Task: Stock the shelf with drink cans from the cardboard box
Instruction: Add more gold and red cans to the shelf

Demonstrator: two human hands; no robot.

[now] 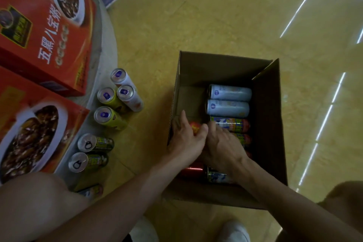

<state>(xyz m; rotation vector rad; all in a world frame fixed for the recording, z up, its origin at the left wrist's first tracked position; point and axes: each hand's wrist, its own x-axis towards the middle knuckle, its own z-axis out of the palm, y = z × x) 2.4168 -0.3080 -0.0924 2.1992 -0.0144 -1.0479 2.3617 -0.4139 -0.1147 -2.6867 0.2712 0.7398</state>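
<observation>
Yellow floor (216,15) holds our cardboard box (269,124); we're picking: left grip (184,139) clasps a red can (194,126), right grip (224,147) unclear among cans (229,124). Next, probably lift toward the shelf (102,31).

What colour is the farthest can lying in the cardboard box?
The can is pale bluish white; head view.

Lying cans (228,102) in box (268,108); standing cans (110,117) left of box.

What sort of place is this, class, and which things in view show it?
Probably a shop aisle: a cardboard box of drink cans sits on a shiny tiled floor, more cans stand beside it, and big red printed food cartons sit on the left.
</observation>
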